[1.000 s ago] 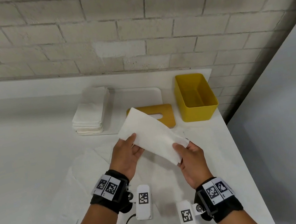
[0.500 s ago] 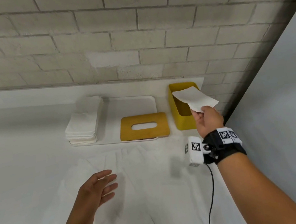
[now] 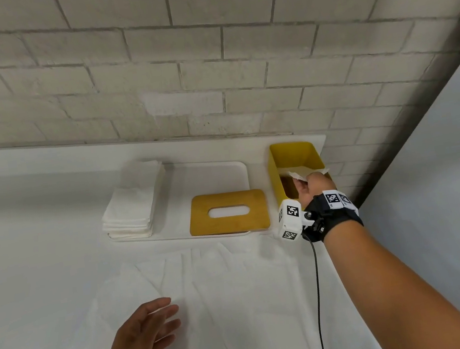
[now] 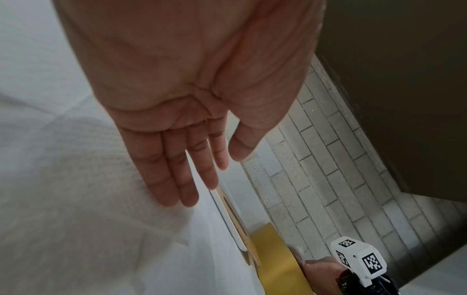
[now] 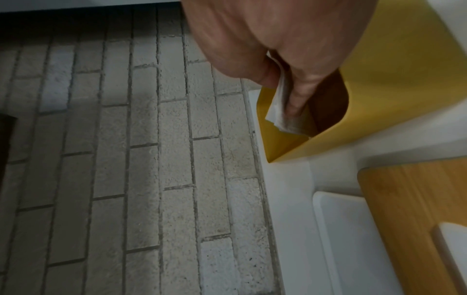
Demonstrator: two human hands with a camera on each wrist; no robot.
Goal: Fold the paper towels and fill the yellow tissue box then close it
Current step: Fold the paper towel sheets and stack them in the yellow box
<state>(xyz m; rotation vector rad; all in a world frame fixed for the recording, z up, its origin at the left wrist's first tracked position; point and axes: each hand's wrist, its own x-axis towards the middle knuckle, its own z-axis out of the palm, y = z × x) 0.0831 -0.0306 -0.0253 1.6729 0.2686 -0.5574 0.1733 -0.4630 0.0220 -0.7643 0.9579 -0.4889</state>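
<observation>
The open yellow tissue box (image 3: 292,155) stands at the table's far right corner. My right hand (image 3: 309,185) reaches into it, pinching a folded white paper towel (image 3: 300,172) between thumb and fingers; the right wrist view shows the paper towel (image 5: 280,111) inside the box (image 5: 379,99). The wooden lid (image 3: 228,213) with an oval slot lies flat to the left of the box. A stack of folded towels (image 3: 131,210) sits on the white tray (image 3: 216,173). My left hand (image 3: 153,326) hovers open, fingers straight, over unfolded towels (image 3: 223,280) spread on the table.
A brick wall (image 3: 205,58) runs behind the table. The table's right edge (image 3: 352,260) drops off just past my right forearm. A black cable (image 3: 318,295) hangs from the right wrist camera over the spread towels.
My right hand carried the folded towel from the table's middle to the box and lowered it inside. The left hand let go of it and now hovers open over the spread towels.
</observation>
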